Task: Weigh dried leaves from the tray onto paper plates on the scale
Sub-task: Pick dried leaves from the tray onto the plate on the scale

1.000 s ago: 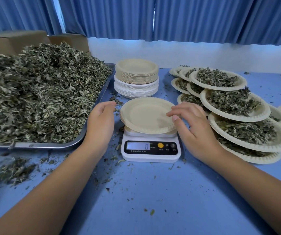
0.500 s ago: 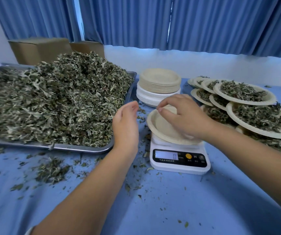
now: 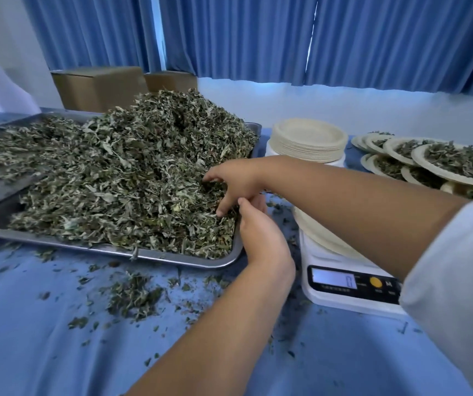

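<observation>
While dried leaves [image 3: 121, 178] are lying heaped in the metal tray [image 3: 172, 260] at bench left, the right hand [image 3: 231, 185] is reaching across into the heap's near-right corner. Its grip is standing half closed: thumb and fingers are curling down, tips digging into the leaves and hooking round a clump. Just beside it, at the tray's right rim, the left hand [image 3: 259, 238] is standing w/ fingers pointing up approx. straight, grip slack, holding nothing visible. Its tips are partly hiding behind the right hand, so contact w/ the leaves cannot be told. One paper plate [image 3: 315, 232] is sitting on the scale [image 3: 352, 295] right of the tray, mostly hiding under the right forearm; display is reading 0. Behind the scale a stack of plates [image 3: 309, 138] is standing. At far right, filled plates [image 3: 458, 164] are lying overlapped, each carrying leaves. Before the tray, loose bits [image 3: 135, 295] are littering the blue bench [image 3: 44, 347]. At right edge a white sleeve [image 3: 458, 281] is showing. Behind the tray, two cardboard boxes [image 3: 98, 87] are standing under blue curtains [image 3: 258, 32].
</observation>
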`<state>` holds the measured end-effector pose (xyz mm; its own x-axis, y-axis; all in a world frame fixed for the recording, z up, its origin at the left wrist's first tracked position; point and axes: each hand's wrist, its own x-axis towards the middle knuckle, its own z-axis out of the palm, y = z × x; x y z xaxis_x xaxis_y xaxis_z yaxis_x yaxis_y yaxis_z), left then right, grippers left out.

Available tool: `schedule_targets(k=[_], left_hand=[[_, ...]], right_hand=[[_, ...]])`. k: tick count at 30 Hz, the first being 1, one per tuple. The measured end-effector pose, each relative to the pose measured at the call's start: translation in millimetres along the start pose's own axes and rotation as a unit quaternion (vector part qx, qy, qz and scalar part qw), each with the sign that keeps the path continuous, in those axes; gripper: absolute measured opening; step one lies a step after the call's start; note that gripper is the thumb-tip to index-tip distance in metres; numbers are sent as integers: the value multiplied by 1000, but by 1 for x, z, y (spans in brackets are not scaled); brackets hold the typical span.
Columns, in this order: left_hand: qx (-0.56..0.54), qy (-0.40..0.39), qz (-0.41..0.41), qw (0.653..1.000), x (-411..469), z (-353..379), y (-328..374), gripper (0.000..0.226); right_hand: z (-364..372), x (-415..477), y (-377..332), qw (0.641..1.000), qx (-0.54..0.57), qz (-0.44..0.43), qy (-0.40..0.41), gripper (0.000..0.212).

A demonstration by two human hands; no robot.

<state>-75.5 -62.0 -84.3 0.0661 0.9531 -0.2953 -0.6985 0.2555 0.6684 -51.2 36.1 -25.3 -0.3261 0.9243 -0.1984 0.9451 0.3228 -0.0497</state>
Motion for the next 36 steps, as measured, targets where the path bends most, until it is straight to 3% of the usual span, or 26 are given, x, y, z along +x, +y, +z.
schedule_targets(k=[10,15,19,22,25,36], left_hand=[[-103,3,-42,994,-5,1,5,41],[-169,-34,-63,983,-9,2,14,54],[-198,-55,-98,974,-8,0,22,67],[-230,-80,-129,961,-7,-3,29,66],[-257,-95,-145,951,-6,-5,36,61],[-300,-117,-154,934,-3,-6,42,56]], right_hand=[[16,6,0,998,3,-39,49,54],[7,-2,-1,991,58,-42,113,39],[-7,-13,0,969,176,-29,173,34],[-18,-21,0,948,249,-13,198,39],[-24,-28,0,921,324,-7,218,30],[-23,-55,3,861,452,17,232,26]])
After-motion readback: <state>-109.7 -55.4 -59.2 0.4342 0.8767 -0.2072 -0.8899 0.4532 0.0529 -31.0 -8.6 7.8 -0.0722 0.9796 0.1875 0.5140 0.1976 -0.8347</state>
